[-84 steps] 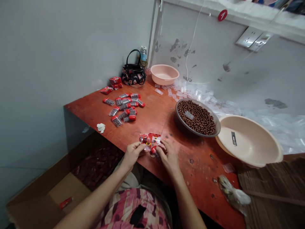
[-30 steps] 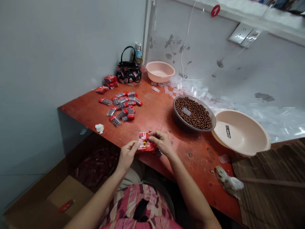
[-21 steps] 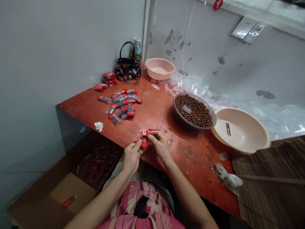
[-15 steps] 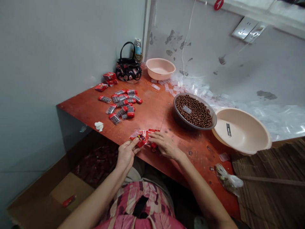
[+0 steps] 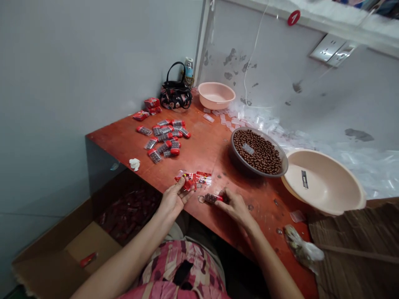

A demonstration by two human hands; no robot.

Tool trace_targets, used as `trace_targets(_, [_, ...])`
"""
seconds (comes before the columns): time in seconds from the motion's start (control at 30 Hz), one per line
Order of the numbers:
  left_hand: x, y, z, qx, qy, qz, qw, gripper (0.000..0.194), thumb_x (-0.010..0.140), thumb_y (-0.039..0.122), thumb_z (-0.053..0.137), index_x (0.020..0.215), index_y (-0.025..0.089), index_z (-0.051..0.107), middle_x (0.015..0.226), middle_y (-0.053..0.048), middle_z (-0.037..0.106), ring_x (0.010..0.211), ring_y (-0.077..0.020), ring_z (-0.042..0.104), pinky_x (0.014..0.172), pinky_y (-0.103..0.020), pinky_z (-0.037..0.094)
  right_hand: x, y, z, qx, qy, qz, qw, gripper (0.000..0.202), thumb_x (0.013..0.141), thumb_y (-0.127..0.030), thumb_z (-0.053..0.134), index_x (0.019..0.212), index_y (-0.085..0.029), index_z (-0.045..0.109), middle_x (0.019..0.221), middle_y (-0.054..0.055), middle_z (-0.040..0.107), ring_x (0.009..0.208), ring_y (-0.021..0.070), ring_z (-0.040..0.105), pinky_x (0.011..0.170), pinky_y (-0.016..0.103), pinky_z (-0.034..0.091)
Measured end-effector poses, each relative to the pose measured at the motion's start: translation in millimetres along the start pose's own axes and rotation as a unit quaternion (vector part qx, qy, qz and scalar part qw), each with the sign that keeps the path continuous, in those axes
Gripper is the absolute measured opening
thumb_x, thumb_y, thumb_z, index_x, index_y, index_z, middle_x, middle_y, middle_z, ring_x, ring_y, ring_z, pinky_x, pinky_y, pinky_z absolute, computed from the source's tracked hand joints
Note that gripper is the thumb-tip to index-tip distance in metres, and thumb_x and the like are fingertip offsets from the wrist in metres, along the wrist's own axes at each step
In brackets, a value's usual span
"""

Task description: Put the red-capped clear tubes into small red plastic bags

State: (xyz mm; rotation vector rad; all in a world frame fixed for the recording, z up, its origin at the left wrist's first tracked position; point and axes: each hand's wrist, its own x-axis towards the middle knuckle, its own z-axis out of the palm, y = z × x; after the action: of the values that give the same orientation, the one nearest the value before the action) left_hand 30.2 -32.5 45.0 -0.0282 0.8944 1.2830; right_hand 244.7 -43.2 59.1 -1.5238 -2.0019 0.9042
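Observation:
My left hand [image 5: 175,197] pinches a shiny red plastic wrapper [image 5: 188,182] between thumb and fingers, near the table's front edge. Just beyond it another red wrapper [image 5: 204,177] lies flat on the table. My right hand [image 5: 234,205] has its thumb and fingers closed on the red end of a small clear box [image 5: 213,198] of brown balls, low over the table. Farther left lies a loose pile of similar red-capped boxes [image 5: 165,135]. A grey bowl [image 5: 284,169] full of round brown balls stands to the right, with a clear plastic piece [image 5: 248,148] on top.
Two pale pink basins [image 5: 327,182] [image 5: 217,95] stand at the right and back. Clear plastic pieces [image 5: 352,164] heap along the wall. A handbag [image 5: 176,93], red packets [image 5: 151,104] and crumpled tissue [image 5: 134,164] sit on the left. A cardboard box [image 5: 93,238] holds red packets below.
My right hand has moved from the wrappers down and right, and now grips the small box of brown balls. My left hand still holds its wrapper. The view has shifted slightly.

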Motion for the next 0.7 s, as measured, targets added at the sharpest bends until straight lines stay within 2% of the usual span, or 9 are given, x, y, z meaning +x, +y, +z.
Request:
trace_targets(0.1, [1,-3,1.0,-0.008,-0.005,0.0,1.0,0.008,0.07,0.018,0.062,0.076,0.012,0.06,0.067,-0.006,0.067,0.06,-0.0166,0.064,0.058,-0.03,0.055,-13,-14,18,0.186,0.083,0.069,0.977,0.018,0.072,-0.034,0.059,0.073,-0.019,0.049,0.058,-0.004,0.049,0.048,0.0109,0.045,0.045,0.022,0.036])
trace_targets(0.2, [-1,-8,3.3,-0.007,-0.018,0.002,1.0,0.009,0.069,0.018,0.063,0.075,0.012,0.06,0.068,-0.005,0.067,0.062,-0.0172,0.064,0.059,-0.03,0.055,-20,-31,35,0.283,0.121,0.101,0.946,0.02,0.07,-0.033,0.062,0.076,-0.019,0.049,0.059,-0.004,0.05,0.047,0.0099,0.045,0.043,0.021,0.038])
trace_targets(0.4, [-5,-16,8.9,-0.021,-0.021,0.006,1.0,0.008,0.069,0.016,0.063,0.076,0.012,0.061,0.073,-0.005,0.067,0.062,-0.0154,0.064,0.059,-0.027,0.054,-18,-41,50,0.281,0.169,0.107,0.939,0.02,0.069,-0.032,0.062,0.076,-0.018,0.05,0.064,-0.002,0.054,0.051,0.0107,0.049,0.045,0.021,0.042])
trace_targets(0.7, [-3,-17,13.2,-0.039,-0.02,-0.012,0.999,0.005,0.072,0.015,0.06,0.075,0.012,0.061,0.071,-0.006,0.067,0.061,-0.0156,0.064,0.057,-0.026,0.053,-15,-38,56,0.289,0.169,0.104,0.936,0.019,0.07,-0.03,0.061,0.079,-0.018,0.051,0.069,-0.001,0.055,0.054,0.0105,0.051,0.045,0.019,0.043])
